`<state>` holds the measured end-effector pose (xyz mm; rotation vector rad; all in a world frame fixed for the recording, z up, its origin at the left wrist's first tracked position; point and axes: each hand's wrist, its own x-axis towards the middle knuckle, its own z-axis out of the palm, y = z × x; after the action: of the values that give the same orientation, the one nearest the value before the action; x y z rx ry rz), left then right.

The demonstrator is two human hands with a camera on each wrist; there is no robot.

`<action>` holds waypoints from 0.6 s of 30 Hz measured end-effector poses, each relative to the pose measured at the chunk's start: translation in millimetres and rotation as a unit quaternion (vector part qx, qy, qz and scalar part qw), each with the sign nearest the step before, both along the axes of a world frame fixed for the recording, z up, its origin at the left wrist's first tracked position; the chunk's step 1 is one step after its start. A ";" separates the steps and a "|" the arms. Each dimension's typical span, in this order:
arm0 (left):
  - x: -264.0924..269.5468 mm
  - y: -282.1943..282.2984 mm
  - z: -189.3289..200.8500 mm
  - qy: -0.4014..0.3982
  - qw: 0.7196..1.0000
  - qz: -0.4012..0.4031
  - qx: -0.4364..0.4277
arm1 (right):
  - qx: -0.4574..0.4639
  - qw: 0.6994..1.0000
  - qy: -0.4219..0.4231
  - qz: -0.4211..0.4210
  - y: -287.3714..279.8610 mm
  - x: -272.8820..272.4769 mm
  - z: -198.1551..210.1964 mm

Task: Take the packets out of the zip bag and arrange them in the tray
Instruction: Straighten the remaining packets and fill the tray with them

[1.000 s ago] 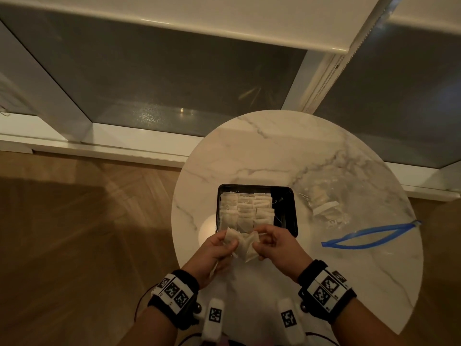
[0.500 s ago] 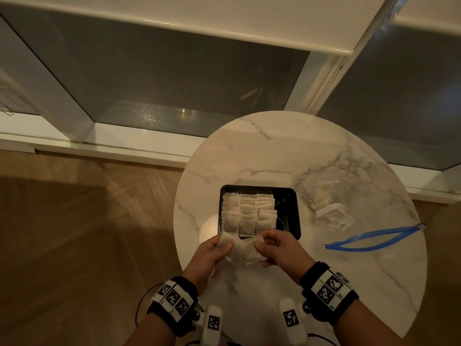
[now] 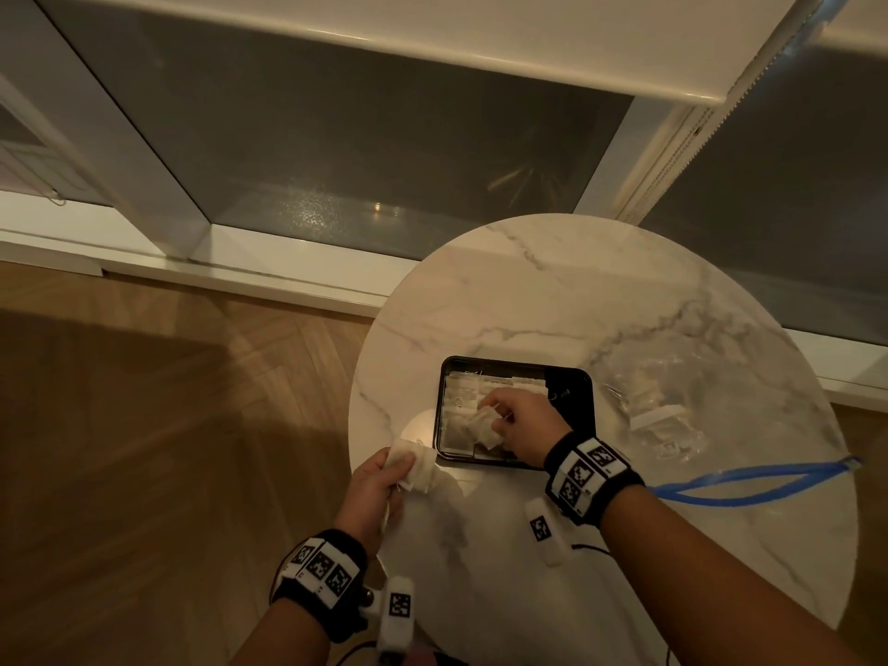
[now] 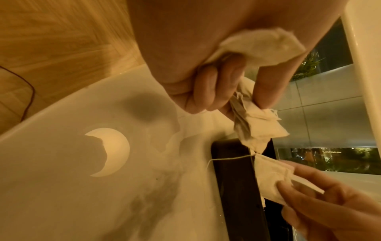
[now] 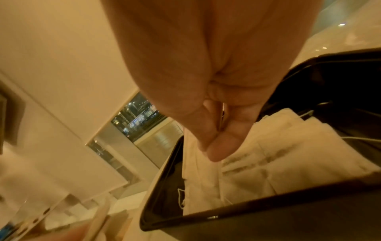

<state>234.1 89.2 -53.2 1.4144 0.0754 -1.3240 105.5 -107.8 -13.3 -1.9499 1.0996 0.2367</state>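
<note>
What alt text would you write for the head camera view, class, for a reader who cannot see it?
A right hand holds a white packet over a black tray of packets on a round marble table. The left hand grips more packets beside the tray; a clear zip bag lies to the right.

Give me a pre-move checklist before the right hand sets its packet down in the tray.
1. Right hand pinches a packet: ok.
2. That packet is over the tray: ok.
3. Left hand grips the spare packets, off the tray's near-left corner: ok.
4. Packet string free of the tray rim: not ok, it trails across.
5. Open slot under the hand: cannot tell.
6. Zip bag out of the way: ok.
</note>
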 end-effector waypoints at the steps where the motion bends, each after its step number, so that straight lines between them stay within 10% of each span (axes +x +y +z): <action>1: 0.8 0.7 -1.1 0.001 1.000 0.002 0.002 | -0.012 0.999 0.011 0.027 -0.7 5.8 -1.7; 18: -9.9 -10.2 -9.7 0.017 1.000 -0.006 0.007 | -0.075 0.983 0.081 0.148 0.5 47.4 -37.6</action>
<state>224.3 79.0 -62.9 1.4058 0.0989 -1.3593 152.9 -107.3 -50.9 -2.2607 0.9467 0.4947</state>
